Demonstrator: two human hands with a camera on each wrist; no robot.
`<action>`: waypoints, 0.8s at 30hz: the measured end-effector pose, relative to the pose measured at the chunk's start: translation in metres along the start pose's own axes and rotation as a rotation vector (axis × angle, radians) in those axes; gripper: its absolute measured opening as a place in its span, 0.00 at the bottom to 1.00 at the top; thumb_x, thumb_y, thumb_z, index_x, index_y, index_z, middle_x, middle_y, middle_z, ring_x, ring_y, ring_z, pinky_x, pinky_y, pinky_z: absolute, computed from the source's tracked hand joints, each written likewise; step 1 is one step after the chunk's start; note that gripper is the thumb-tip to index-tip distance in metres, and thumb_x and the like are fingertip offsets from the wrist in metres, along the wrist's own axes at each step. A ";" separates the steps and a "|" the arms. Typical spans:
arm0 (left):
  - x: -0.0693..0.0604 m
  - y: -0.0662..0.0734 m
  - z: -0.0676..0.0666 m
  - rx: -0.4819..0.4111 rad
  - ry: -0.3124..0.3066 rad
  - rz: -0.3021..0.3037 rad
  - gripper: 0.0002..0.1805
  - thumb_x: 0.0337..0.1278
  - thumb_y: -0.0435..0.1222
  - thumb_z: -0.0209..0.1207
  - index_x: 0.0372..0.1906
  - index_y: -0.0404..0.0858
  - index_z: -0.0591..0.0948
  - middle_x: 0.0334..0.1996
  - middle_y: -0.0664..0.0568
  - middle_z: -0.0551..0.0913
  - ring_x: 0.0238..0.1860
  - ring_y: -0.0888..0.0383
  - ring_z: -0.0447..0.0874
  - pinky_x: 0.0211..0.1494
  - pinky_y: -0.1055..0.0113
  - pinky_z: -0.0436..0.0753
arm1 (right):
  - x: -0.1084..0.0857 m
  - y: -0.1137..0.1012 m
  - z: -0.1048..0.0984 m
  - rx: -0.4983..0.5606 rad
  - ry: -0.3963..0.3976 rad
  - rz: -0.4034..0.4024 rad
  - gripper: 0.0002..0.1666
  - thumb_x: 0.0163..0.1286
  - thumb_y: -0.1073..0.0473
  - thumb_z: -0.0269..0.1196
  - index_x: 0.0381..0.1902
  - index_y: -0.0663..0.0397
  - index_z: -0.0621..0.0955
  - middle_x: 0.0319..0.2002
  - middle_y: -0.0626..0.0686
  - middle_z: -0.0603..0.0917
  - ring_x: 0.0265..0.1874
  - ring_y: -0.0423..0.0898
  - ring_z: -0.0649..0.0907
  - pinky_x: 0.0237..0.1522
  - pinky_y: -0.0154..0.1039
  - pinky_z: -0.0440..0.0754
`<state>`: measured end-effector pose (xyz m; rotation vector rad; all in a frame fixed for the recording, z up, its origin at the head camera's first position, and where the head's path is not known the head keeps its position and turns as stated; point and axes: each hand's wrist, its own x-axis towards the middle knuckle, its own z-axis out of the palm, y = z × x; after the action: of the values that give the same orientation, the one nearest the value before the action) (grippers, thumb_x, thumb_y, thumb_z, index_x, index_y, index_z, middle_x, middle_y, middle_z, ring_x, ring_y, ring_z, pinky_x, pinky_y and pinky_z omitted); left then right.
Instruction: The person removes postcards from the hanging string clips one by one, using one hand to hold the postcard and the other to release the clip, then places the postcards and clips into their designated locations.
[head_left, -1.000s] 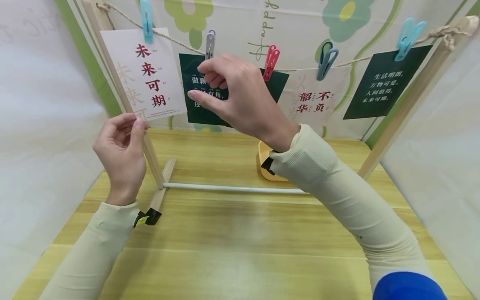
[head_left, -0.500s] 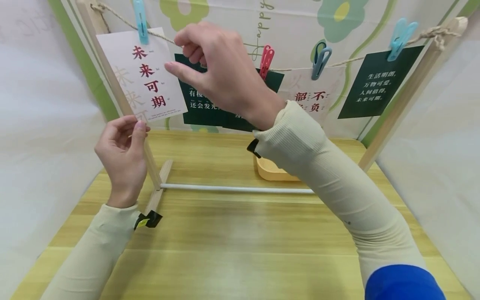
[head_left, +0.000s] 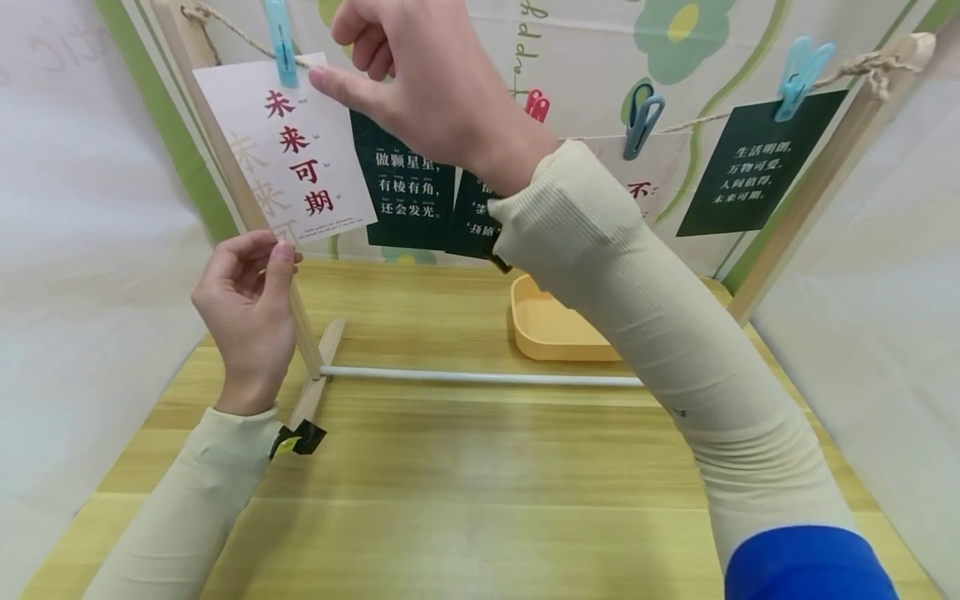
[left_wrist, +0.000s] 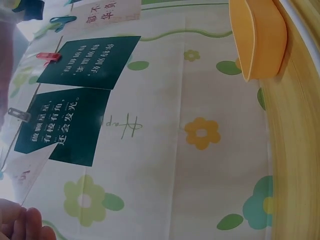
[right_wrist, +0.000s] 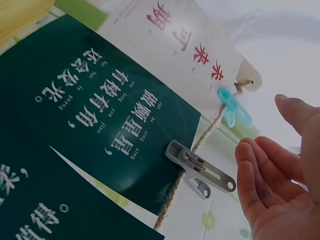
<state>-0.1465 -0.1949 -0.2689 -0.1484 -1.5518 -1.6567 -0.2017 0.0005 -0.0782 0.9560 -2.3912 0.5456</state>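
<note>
Between thumb and fingers, the left hand [head_left: 251, 312] pinches the lower left corner of a white card [head_left: 315, 150] with red characters. A light blue clip [head_left: 281, 46] fastens that card's top to the rope. The right hand [head_left: 435, 83], fingers bent and thumb apart, hovers just right of the clip with nothing in it. In the right wrist view this hand [right_wrist: 280, 185] is close to the grey clip [right_wrist: 200, 165] and the light blue clip [right_wrist: 235, 107], touching neither. The grey clip holds a dark green card [right_wrist: 115, 100].
Farther along the rope [head_left: 697, 123] hang more cards with a red clip [head_left: 537, 105], a blue-grey clip [head_left: 642, 121] and another light blue clip [head_left: 804, 79]. Wooden posts [head_left: 795, 208] stand at both sides, joined low by a white rod [head_left: 480, 378]. Behind the rod sits a yellow tray [head_left: 562, 348].
The right hand has moved up and left, from in front of the grey clip toward the light blue clip. The left hand keeps its pinch on the white card's corner.
</note>
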 end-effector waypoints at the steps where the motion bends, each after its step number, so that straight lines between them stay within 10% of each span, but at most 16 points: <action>1: 0.000 0.000 0.000 -0.001 0.000 0.000 0.07 0.70 0.25 0.63 0.44 0.38 0.86 0.38 0.54 0.86 0.38 0.59 0.86 0.45 0.74 0.85 | 0.003 0.000 0.000 -0.002 -0.003 0.010 0.26 0.78 0.39 0.61 0.63 0.48 0.81 0.51 0.44 0.80 0.47 0.33 0.76 0.59 0.16 0.74; 18: -0.001 0.001 -0.002 0.022 -0.005 0.005 0.05 0.70 0.27 0.64 0.45 0.36 0.86 0.40 0.52 0.86 0.40 0.58 0.87 0.50 0.73 0.87 | 0.054 0.008 0.008 0.114 -0.173 0.237 0.23 0.75 0.30 0.59 0.59 0.30 0.82 0.56 0.37 0.81 0.54 0.35 0.76 0.59 0.25 0.81; 24: -0.001 0.001 -0.001 -0.006 -0.008 -0.003 0.05 0.70 0.28 0.64 0.45 0.37 0.86 0.40 0.50 0.87 0.41 0.57 0.87 0.51 0.72 0.87 | 0.056 -0.003 0.001 0.039 -0.203 0.287 0.29 0.77 0.28 0.55 0.71 0.20 0.76 0.64 0.34 0.81 0.54 0.34 0.77 0.52 0.24 0.81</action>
<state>-0.1444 -0.1949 -0.2691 -0.1560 -1.5540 -1.6649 -0.2346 -0.0307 -0.0459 0.7163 -2.7321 0.6267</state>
